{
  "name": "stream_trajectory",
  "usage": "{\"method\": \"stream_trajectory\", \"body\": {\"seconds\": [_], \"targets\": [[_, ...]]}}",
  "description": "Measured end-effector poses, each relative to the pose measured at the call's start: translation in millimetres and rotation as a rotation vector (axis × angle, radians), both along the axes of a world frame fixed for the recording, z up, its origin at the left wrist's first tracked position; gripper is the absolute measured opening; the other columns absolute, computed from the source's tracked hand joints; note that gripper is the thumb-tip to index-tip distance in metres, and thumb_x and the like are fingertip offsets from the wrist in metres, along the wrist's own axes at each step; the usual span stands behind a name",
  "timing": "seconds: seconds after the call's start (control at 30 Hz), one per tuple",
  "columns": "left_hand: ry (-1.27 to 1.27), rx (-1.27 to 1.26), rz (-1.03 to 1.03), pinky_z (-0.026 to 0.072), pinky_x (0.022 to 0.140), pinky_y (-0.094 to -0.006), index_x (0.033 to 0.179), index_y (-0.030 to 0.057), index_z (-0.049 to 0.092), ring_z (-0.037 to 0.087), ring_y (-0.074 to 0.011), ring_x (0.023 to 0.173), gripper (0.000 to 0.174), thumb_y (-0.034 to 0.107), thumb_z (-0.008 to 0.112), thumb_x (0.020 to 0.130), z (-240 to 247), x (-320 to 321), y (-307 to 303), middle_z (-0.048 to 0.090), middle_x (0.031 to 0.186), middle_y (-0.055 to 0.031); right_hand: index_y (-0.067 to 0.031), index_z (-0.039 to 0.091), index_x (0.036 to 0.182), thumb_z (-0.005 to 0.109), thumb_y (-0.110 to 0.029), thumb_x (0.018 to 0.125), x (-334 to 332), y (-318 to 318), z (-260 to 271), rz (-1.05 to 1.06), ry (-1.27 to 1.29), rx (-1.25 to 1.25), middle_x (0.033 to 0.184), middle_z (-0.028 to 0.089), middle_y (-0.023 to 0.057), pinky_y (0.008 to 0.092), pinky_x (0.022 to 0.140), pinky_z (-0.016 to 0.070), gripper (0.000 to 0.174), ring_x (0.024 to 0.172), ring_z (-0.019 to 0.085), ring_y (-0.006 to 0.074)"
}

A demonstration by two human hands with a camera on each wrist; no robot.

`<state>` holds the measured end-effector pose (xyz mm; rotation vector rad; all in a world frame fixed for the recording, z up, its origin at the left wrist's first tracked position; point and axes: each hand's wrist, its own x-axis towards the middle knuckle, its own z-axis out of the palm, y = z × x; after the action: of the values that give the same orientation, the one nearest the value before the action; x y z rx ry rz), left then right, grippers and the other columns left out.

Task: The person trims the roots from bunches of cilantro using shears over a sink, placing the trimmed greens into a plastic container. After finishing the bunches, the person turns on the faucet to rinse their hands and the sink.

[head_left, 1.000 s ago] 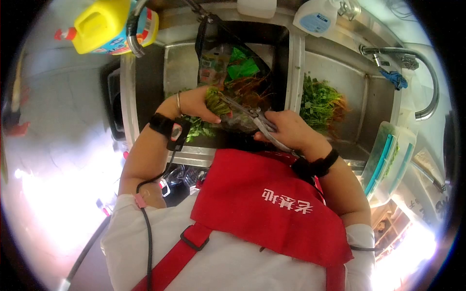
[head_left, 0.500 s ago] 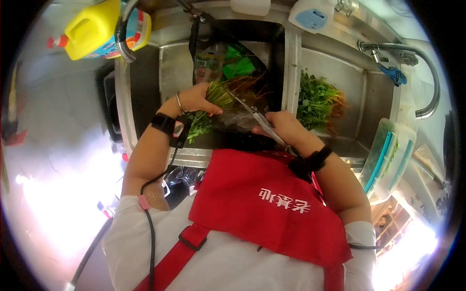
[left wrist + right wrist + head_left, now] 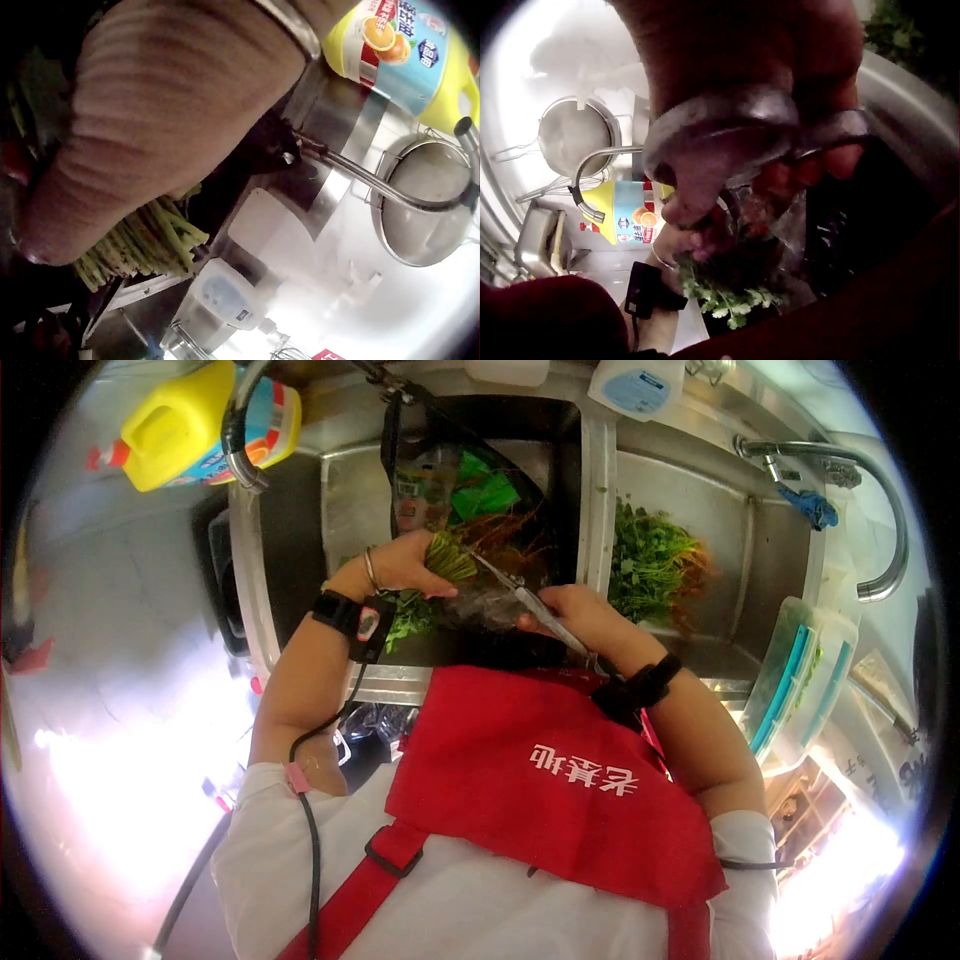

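Note:
In the head view my left hand [image 3: 402, 563] grips a bunch of coriander, its pale stems [image 3: 450, 557] sticking out past the thumb and its leaves [image 3: 410, 622] hanging below the wrist. The stem ends [image 3: 154, 238] look blunt in the left wrist view. My right hand [image 3: 585, 617] holds metal scissors [image 3: 528, 596], thumb and fingers through the handle loops [image 3: 720, 120]. Their blades lie nearly together, tips right at the stem ends. Below the hands are loose brown roots [image 3: 510, 538] and a crumpled clear plastic bag [image 3: 480, 606], inside a black-lined bin [image 3: 566, 480].
More coriander [image 3: 645, 565] with roots lies in the right sink basin [image 3: 730, 530]. A tap [image 3: 885, 530] curves over at the right, another tap [image 3: 238, 440] at the left. A yellow jug [image 3: 180, 430] and a white bottle [image 3: 635, 388] stand behind. Lidded plastic boxes [image 3: 800, 685] lean at right.
The scissor blades have drawn back from across the stems to beside their ends and look more closed. Both hands keep their grips. The whole head view has shifted slightly.

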<state>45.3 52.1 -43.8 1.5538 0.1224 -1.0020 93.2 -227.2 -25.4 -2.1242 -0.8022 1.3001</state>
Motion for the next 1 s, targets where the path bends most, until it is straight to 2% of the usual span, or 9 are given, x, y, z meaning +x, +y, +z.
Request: {"method": "stream_trajectory", "body": {"seconds": [0.17, 0.23, 0.27, 0.37, 0.43, 0.67, 0.73, 0.8, 1.0], "targets": [[-0.015, 0.014, 0.008, 0.045, 0.051, -0.0243, 0.091, 0.001, 0.057, 0.055, -0.01, 0.057, 0.027, 0.013, 0.075, 0.074, -13, -2, 6, 0.061, 0.068, -0.0035, -0.0025, 0.062, 0.075, 0.059, -0.056, 0.08, 2, 1, -1, -0.046, 0.05, -0.124, 0.059, 0.056, 0.0121, 0.037, 0.052, 0.0423, 0.054, 0.054, 0.056, 0.0242], [-0.031, 0.048, 0.028, 0.0452, 0.052, -0.0245, 0.093, 0.001, 0.056, 0.056, -0.0103, 0.057, 0.029, 0.014, 0.075, 0.074, -11, -4, 8, 0.06, 0.068, -0.0036, -0.0022, 0.06, 0.074, 0.057, -0.057, 0.082, 3, -3, -5, -0.142, 0.135, -0.116, 0.057, 0.054, 0.0072, 0.0328, 0.048, 0.0417, 0.055, 0.05, 0.053, 0.0169], [-0.046, 0.015, 0.11, 0.0455, 0.052, -0.0248, 0.094, 0.0008, 0.056, 0.056, -0.0105, 0.058, 0.03, 0.013, 0.074, 0.074, -9, -7, 8, 0.06, 0.068, -0.0042, -0.0022, 0.06, 0.074, 0.057, -0.057, 0.082, 2, -5, -5, -0.141, 0.135, -0.115, 0.057, 0.054, 0.0072, 0.0328, 0.048, 0.0417, 0.055, 0.05, 0.053, 0.0169], [-0.054, -0.036, 0.226, 0.0455, 0.053, -0.0251, 0.095, 0.0005, 0.056, 0.055, -0.0107, 0.059, 0.029, 0.012, 0.073, 0.075, -4, -10, 17, 0.059, 0.069, -0.005, -0.003, 0.058, 0.076, 0.056, -0.057, 0.083, -1, -8, 4, -0.2, 0.145, 0.042, 0.056, 0.05, 0.0019, 0.0276, 0.045, 0.04, 0.054, 0.048, 0.048, 0.0115], [-0.047, -0.054, 0.258, 0.0452, 0.052, -0.0251, 0.095, 0.0004, 0.056, 0.055, -0.0107, 0.058, 0.027, 0.011, 0.072, 0.076, 1, -11, 24, 0.058, 0.07, -0.0051, 0.0003, 0.062, 0.09, 0.052, -0.06, 0.082, 5, -4, 20, -0.174, 0.364, -0.005, 0.082, 0.062, 0.0221, 0.0434, 0.067, 0.0456, 0.062, 0.077, 0.06, 0.0384], [-0.093, -0.34, 0.46, 0.0442, 0.053, -0.0279, 0.092, 0.0002, 0.055, 0.053, -0.0147, 0.056, 0.017, 0.012, 0.06, 0.081, 4, -21, 37, 0.055, 0.071, -0.0061, 0.0011, 0.062, 0.089, 0.051, -0.059, 0.083, 0, -3, 16, -0.134, 0.278, 0.001, 0.08, 0.061, 0.0213, 0.0412, 0.068, 0.0447, 0.062, 0.075, 0.059, 0.0338], [-0.055, -0.402, 0.514, 0.0445, 0.054, -0.0286, 0.092, 0.0, 0.054, 0.053, -0.0159, 0.058, 0.017, 0.013, 0.058, 0.082, 10, -24, 37, 0.055, 0.072, -0.007, -0.0046, 0.056, 0.086, 0.057, -0.051, 0.085, -3, -1, 13, -0.226, 0.281, 0.108, 0.058, 0.046, -0.0028, 0.0229, 0.045, 0.0364, 0.047, 0.051, 0.043, 0.0063], [0.01, -0.522, 0.583, 0.0469, 0.058, -0.0302, 0.092, -0.0001, 0.054, 0.055, -0.0175, 0.063, 0.018, 0.015, 0.057, 0.083, 18, -27, 34, 0.055, 0.074, -0.0087, -0.0044, 0.056, 0.086, 0.058, -0.052, 0.084, -2, 0, 23, -0.245, 0.269, 0.115, 0.059, 0.046, -0.0025, 0.0229, 0.046, 0.0364, 0.048, 0.051, 0.044, 0.0064], [-0.031, -0.73, 0.58, 0.0509, 0.067, -0.0349, 0.096, 0.0006, 0.051, 0.054, -0.017, 0.072, 0.02, 0.018, 0.053, 0.085, 24, -30, 38, 0.051, 0.087, -0.0092, -0.004, 0.056, 0.086, 0.061, -0.054, 0.081, -4, -2, 33, -0.329, 0.203, 0.155, 0.059, 0.049, -0.0008, 0.0238, 0.046, 0.0376, 0.05, 0.051, 0.045, 0.0072]]}}
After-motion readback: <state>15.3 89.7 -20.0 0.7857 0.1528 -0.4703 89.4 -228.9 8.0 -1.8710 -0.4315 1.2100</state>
